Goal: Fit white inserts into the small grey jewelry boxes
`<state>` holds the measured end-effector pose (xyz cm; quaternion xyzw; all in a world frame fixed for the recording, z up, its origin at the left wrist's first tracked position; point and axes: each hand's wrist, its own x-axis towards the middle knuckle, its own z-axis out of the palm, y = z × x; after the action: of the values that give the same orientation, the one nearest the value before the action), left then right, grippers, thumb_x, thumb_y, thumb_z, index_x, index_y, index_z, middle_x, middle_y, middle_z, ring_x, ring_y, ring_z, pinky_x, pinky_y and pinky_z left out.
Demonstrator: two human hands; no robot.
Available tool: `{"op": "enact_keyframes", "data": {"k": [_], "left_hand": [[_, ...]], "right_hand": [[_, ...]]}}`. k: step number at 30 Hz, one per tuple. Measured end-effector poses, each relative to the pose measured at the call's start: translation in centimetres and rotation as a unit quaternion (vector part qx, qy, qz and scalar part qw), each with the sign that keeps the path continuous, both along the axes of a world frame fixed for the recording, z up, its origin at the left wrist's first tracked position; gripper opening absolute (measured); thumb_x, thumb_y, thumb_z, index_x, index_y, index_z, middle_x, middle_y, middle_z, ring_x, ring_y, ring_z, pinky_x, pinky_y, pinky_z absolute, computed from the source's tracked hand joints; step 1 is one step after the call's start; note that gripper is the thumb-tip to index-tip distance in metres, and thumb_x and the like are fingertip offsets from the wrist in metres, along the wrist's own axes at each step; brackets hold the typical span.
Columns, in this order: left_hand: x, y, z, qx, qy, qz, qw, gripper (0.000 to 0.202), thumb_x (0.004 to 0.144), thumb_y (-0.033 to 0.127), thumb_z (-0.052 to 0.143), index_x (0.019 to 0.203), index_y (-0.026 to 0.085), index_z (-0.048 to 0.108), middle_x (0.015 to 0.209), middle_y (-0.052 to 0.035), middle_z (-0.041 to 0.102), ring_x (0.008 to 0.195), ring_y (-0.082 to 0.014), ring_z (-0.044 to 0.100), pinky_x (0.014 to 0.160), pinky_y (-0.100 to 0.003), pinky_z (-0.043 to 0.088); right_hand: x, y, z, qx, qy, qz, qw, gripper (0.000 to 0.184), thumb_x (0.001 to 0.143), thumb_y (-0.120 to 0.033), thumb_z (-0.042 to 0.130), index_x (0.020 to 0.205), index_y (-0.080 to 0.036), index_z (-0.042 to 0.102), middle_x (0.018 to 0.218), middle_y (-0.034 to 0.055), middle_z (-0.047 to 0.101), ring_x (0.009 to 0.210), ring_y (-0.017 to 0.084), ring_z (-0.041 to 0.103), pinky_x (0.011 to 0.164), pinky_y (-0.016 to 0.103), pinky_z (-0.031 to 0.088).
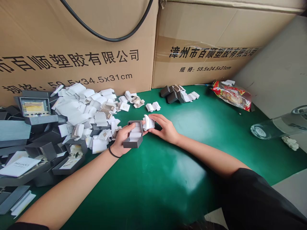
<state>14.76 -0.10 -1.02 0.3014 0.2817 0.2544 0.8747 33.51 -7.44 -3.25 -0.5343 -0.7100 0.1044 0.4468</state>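
Grip closed on both sides: grey case in your left hand, white insert in your right hand

Your left grip clasps the opened grey case, thumb over the lid's left edge, the other fingers mostly hidden behind it. Your right grip pinches the folded white insert between thumb and fingers, parted no wider than the piece itself. That insert sits just right of the case's raised lid, about level with it; whether the two touch can't be made out. The case faces you, base nearer and lid beyond, its hinge running roughly side to side. Your fingers cover part of the insert, so its long axis is hard to read. Your right hand comes in from the case's right. Left of the case spreads a heap of white inserts; beyond it and to its right, two loose white pieces lie on the green bench.
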Motion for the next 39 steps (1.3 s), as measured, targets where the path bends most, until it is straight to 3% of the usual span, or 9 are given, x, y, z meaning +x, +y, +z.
{"op": "enact_keyframes", "data": {"k": [8, 12, 14, 18, 20, 23, 31, 39], "left_hand": [[0.2, 0.0, 0.2, -0.041, 0.020, 0.020, 0.999, 0.028, 0.088, 0.024, 0.048, 0.084, 0.011, 0.073, 0.089, -0.0101, 0.073, 0.094, -0.0245, 0.067, 0.100, -0.043, 0.046], [0.4, 0.1, 0.4, -0.074, -0.011, 0.067, 0.995, 0.028, 0.089, 0.022, 0.046, 0.082, 0.013, 0.071, 0.089, -0.0072, 0.072, 0.090, -0.0203, 0.066, 0.097, -0.042, 0.049], [0.4, 0.1, 0.5, -0.080, -0.033, 0.088, 0.992, 0.027, 0.089, 0.022, 0.046, 0.083, 0.014, 0.070, 0.092, -0.0064, 0.072, 0.091, -0.0194, 0.066, 0.095, -0.041, 0.050], [0.4, 0.2, 0.5, -0.091, -0.026, 0.074, 0.993, 0.026, 0.089, 0.025, 0.047, 0.083, 0.015, 0.070, 0.093, -0.0073, 0.071, 0.091, -0.0199, 0.065, 0.092, -0.040, 0.050], [0.4, 0.2, 0.6, -0.095, -0.012, 0.058, 0.994, 0.027, 0.089, 0.025, 0.046, 0.083, 0.014, 0.070, 0.091, -0.0079, 0.071, 0.089, -0.0197, 0.065, 0.091, -0.040, 0.050], [0.4, 0.1, 0.7, -0.099, -0.005, 0.043, 0.994, 0.026, 0.089, 0.023, 0.046, 0.084, 0.013, 0.070, 0.092, -0.0083, 0.071, 0.088, -0.0196, 0.065, 0.090, -0.040, 0.050], [0.4, 0.2, 0.3, -0.092, -0.001, 0.011, 0.996, 0.025, 0.089, 0.023, 0.048, 0.089, 0.013, 0.070, 0.096, -0.0091, 0.071, 0.091, -0.0213, 0.065, 0.090, -0.041, 0.051], [0.4, 0.1, 0.7, -0.083, 0.006, 0.034, 0.996, 0.030, 0.090, 0.023, 0.044, 0.085, 0.011, 0.071, 0.090, -0.0098, 0.072, 0.084, -0.0197, 0.066, 0.083, -0.037, 0.055]], "right_hand": [[-0.3, -0.4, 0.6, -0.043, 0.051, 0.014, 0.998, 0.046, 0.084, -0.044, 0.059, 0.125, -0.023, 0.052, 0.122, 0.0102, 0.061, 0.112, 0.024, 0.058, 0.098, 0.040, 0.047], [-0.6, -0.4, 0.8, -0.081, 0.180, 0.028, 0.980, 0.052, 0.083, -0.045, 0.061, 0.129, -0.024, 0.049, 0.133, 0.0090, 0.055, 0.121, 0.023, 0.053, 0.102, 0.038, 0.046], [-0.6, -0.2, 0.8, -0.107, 0.288, 0.032, 0.951, 0.051, 0.082, -0.045, 0.062, 0.126, -0.024, 0.050, 0.128, 0.0086, 0.057, 0.116, 0.021, 0.056, 0.098, 0.037, 0.049], [-0.2, 0.5, 0.7, -0.226, 0.468, 0.062, 0.852, 0.044, 0.069, -0.045, 0.075, 0.100, -0.020, 0.061, 0.088, 0.0024, 0.068, 0.077, 0.014, 0.065, 0.076, 0.032, 0.057], [-0.1, 0.7, 0.7, -0.276, 0.519, 0.085, 0.805, 0.042, 0.064, -0.043, 0.079, 0.093, -0.018, 0.061, 0.079, -0.0006, 0.067, 0.069, 0.011, 0.063, 0.069, 0.028, 0.057], [0.0, 0.7, 0.8, -0.296, 0.557, 0.105, 0.769, 0.045, 0.061, -0.036, 0.083, 0.096, -0.019, 0.060, 0.077, -0.0027, 0.067, 0.068, 0.010, 0.063, 0.067, 0.025, 0.056], [0.2, 0.8, 0.6, -0.284, 0.577, 0.101, 0.759, 0.046, 0.057, -0.030, 0.085, 0.094, -0.020, 0.059, 0.072, -0.0052, 0.068, 0.063, 0.009, 0.063, 0.066, 0.024, 0.053], [0.1, 0.7, 0.8, -0.281, 0.569, 0.104, 0.766, 0.046, 0.060, -0.028, 0.084, 0.096, -0.020, 0.057, 0.072, -0.0046, 0.069, 0.061, 0.010, 0.063, 0.069, 0.027, 0.054]]}}
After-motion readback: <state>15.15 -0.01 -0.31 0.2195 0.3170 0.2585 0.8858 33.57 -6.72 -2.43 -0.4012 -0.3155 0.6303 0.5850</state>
